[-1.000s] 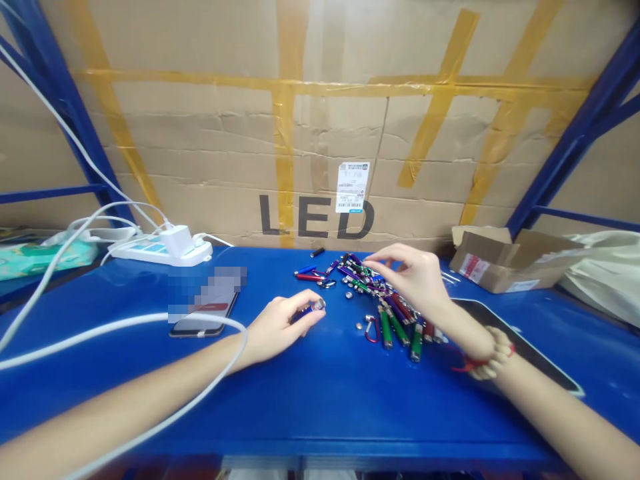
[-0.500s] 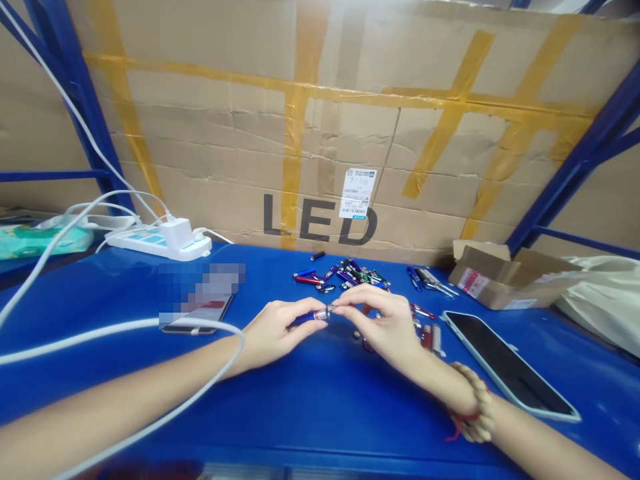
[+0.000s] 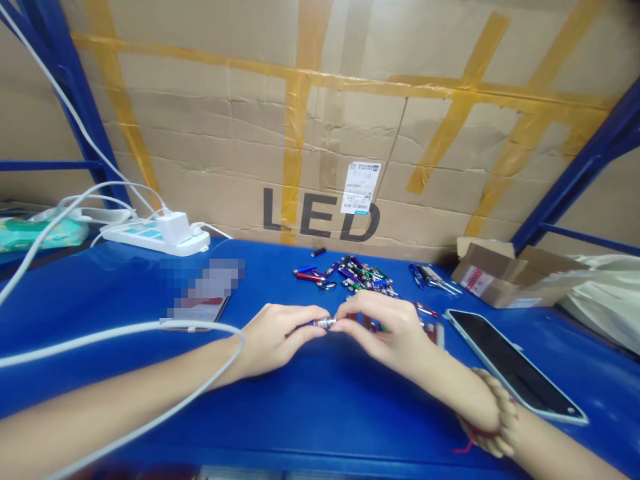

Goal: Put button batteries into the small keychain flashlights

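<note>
Between thumb and fingers, my left hand (image 3: pixel 270 337) pinches a small blue keychain flashlight (image 3: pixel 319 323) with a pale label and a silver end pointing right. The fingertips of my right hand (image 3: pixel 393 327) are closed at that silver end; exactly what part lies between them is too small to make out. Behind the hands lies a pile of similar small metal flashlights (image 3: pixel 367 275) in blue, purple, green and red. A red one (image 3: pixel 309 277) and a black tube (image 3: pixel 318 252) lie at the pile's left. My right hand hides some parts under it.
A phone (image 3: pixel 515 367) lies right of my right arm, another phone (image 3: pixel 215 310) to the left. A white cable (image 3: pixel 150 327) loops across my left forearm. Behind are a power strip (image 3: pixel 150 238), an open carton (image 3: pixel 500 277) and a large cardboard box (image 3: pixel 225 133).
The flashlight and both hands sit slightly lower in view. Less of the blue body shows, and its silver end is now brighter and plainer. The camera view has shifted a little.
</note>
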`<state>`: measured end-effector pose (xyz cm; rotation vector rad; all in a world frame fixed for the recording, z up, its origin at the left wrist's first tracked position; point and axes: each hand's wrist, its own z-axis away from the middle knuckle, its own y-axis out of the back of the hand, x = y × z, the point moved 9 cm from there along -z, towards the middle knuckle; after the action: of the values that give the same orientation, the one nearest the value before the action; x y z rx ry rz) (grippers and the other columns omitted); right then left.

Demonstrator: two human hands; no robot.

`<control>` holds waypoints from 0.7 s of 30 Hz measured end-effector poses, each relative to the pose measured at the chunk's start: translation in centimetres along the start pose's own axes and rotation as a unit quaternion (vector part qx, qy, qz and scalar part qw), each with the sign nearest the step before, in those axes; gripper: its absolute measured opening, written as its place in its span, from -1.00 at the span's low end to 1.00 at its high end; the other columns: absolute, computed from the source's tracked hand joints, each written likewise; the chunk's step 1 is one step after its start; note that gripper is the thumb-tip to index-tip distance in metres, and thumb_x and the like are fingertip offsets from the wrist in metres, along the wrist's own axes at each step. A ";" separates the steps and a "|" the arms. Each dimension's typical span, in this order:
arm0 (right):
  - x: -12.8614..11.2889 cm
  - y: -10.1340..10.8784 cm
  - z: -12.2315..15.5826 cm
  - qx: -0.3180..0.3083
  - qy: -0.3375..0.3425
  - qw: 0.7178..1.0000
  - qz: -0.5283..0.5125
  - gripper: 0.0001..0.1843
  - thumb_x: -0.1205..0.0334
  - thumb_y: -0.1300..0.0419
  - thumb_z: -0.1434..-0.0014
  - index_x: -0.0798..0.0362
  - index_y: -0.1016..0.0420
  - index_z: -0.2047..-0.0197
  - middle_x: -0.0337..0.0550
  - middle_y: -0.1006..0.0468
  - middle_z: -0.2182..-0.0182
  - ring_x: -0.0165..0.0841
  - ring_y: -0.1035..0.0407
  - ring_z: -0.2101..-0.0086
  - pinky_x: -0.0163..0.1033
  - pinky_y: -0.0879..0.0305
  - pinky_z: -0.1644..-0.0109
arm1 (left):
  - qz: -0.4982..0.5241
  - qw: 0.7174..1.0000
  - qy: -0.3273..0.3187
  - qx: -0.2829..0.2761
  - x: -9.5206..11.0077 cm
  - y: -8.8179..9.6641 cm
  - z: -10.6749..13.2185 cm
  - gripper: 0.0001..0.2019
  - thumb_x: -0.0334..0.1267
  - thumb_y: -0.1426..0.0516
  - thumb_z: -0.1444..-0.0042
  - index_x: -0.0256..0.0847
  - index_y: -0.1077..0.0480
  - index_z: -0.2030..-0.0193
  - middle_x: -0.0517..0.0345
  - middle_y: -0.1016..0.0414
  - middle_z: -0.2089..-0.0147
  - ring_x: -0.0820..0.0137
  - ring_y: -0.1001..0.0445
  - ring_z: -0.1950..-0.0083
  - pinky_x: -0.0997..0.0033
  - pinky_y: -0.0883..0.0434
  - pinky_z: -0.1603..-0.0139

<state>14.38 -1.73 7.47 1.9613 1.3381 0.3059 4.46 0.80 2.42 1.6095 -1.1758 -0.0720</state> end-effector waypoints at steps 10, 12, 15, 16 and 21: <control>-1.0 -1.4 0.7 -0.097 0.035 0.992 0.066 -0.68 0.25 0.04 -0.26 0.11 -0.39 0.47 -0.20 -0.36 0.55 -0.49 -0.22 0.54 -0.39 -0.13 0.47 | -0.022 0.999 -0.029 -0.009 1.4 -0.5 0.3 -0.73 -0.20 0.09 -0.24 -0.15 -0.41 0.17 0.14 -0.54 0.26 0.40 -0.50 0.27 0.54 -0.32 0.22; -0.8 -1.7 0.8 -0.119 0.011 0.993 0.026 -0.69 0.26 0.05 -0.26 0.10 -0.40 0.45 -0.20 -0.40 0.54 -0.49 -0.24 0.52 -0.40 -0.14 0.43 | -0.023 0.999 -0.042 -0.006 1.8 -0.5 0.5 -0.74 -0.22 0.09 -0.24 -0.17 -0.40 0.18 0.14 -0.54 0.28 0.42 -0.49 0.30 0.56 -0.32 0.25; -0.2 -2.1 0.8 -0.148 -0.042 0.988 -0.021 -0.67 0.23 0.05 -0.26 0.10 -0.39 0.47 -0.21 -0.43 0.53 -0.50 -0.26 0.51 -0.40 -0.16 0.39 | -0.028 0.998 -0.051 0.001 2.0 -0.6 0.7 -0.74 -0.23 0.10 -0.25 -0.17 -0.40 0.19 0.14 -0.54 0.28 0.43 -0.50 0.30 0.58 -0.31 0.28; -0.1 -2.2 0.7 -0.155 -0.058 0.985 -0.038 -0.65 0.22 0.05 -0.27 0.10 -0.39 0.49 -0.21 -0.44 0.54 -0.50 -0.27 0.51 -0.39 -0.16 0.38 | -0.029 0.998 -0.049 -0.002 2.0 -0.7 0.7 -0.74 -0.23 0.10 -0.25 -0.16 -0.40 0.19 0.14 -0.54 0.27 0.43 -0.50 0.29 0.58 -0.31 0.28; 1.1 -3.5 1.1 -0.208 -0.171 0.949 -0.167 -0.54 0.10 0.06 -0.26 0.12 -0.41 0.57 -0.29 -0.34 0.67 -0.54 -0.20 0.62 -0.43 -0.14 0.48 | -0.032 0.999 -0.015 -0.015 1.5 -1.1 0.7 -0.72 -0.20 0.10 -0.25 -0.14 -0.41 0.17 0.15 -0.55 0.22 0.41 -0.51 0.25 0.55 -0.31 0.26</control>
<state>12.98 -0.55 4.05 1.3392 1.2309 0.0687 5.49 -0.82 2.06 1.6235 -1.1418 -0.1547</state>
